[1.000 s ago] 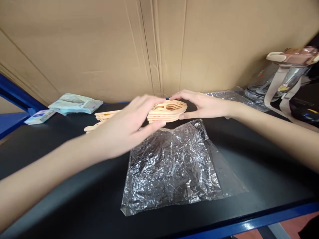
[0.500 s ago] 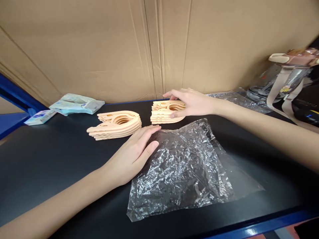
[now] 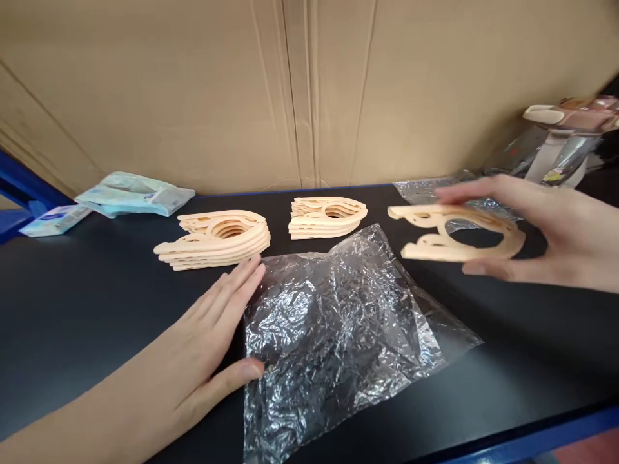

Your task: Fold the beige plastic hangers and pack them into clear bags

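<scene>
My right hand (image 3: 570,235) grips a beige folded travel hanger (image 3: 432,252) by its rounded end, fingers above and thumb below, held over the right side of the black tabletop. My left hand (image 3: 203,348) is open, its fingers stretched along the left edge of a crumpled clear plastic bag (image 3: 338,335) that lies flat. Just beyond the left fingertips sits a stack of similar beige hangers (image 3: 227,250). A second stack of hangers (image 3: 324,227) lies behind the bag, near the back edge.
Cardboard (image 3: 193,96) stands upright along the back. Wipe packs (image 3: 140,193) lie at the back left. At the back right are another clear bag (image 3: 420,190) and a bottle with a pinkish lid (image 3: 575,119). A blue frame edge (image 3: 541,438) runs along the front.
My right hand has lifted a hanger from the right stack and carried it rightwards. My left hand has slid left and nearer, its thumb now spread. The view has shifted slightly.
</scene>
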Demonstrator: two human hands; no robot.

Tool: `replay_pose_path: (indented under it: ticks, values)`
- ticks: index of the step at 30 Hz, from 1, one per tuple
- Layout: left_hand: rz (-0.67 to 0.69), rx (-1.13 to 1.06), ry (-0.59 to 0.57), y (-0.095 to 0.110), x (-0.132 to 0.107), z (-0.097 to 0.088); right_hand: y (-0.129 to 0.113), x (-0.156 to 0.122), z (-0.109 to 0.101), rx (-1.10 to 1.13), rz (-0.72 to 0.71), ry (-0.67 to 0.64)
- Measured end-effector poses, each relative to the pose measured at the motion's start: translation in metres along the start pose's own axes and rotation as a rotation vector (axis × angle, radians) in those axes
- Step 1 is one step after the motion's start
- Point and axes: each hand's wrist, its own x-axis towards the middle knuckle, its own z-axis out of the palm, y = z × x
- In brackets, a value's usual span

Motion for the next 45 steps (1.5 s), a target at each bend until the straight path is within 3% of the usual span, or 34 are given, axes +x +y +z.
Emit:
replay_pose_path:
  ticks: [4, 10, 14, 17, 20, 26, 29, 34, 39, 42, 45]
  values:
    - [-0.006, 0.084, -0.001, -0.002, -0.008, 0.005, -0.003, -0.012, 0.014, -0.075, -0.142, -0.064]
    - [0.072, 0.033, -0.084, 0.019, 0.026, 0.001, -0.011, 0.002, 0.028, 0.01, -0.208, -0.195]
    - [0.123, -0.074, -0.084, 0.022, 0.044, 0.007, 0.0, -0.009, 0.022, 0.086, -0.08, -0.232]
    - [0.163, -0.097, -0.043, 0.019, 0.048, 0.014, 0.014, -0.022, 0.009, 0.14, 0.071, -0.235]
    - [0.17, -0.079, -0.026, 0.017, 0.047, 0.017, 0.023, -0.029, 0.0, 0.144, 0.124, -0.263]
    - [0.156, -0.074, -0.003, 0.02, 0.045, 0.017, 0.016, -0.027, 0.013, 0.137, 0.125, -0.376]
    - [0.162, -0.08, -0.002, 0.021, 0.045, 0.017, 0.021, -0.028, 0.017, 0.225, 0.195, -0.434]
    - [0.179, -0.098, 0.001, 0.018, 0.045, 0.018, 0.022, -0.033, 0.014, 0.193, 0.221, -0.347]
    - [0.176, -0.112, -0.003, 0.016, 0.045, 0.02, -0.013, -0.035, 0.036, 0.072, 0.152, -0.1]
    - [0.167, -0.12, 0.007, 0.019, 0.045, 0.019, -0.027, -0.034, 0.052, 0.124, 0.117, -0.089]
    - [0.08, -0.142, 0.033, 0.025, 0.043, 0.016, -0.024, -0.035, 0.055, 0.118, 0.091, -0.128]
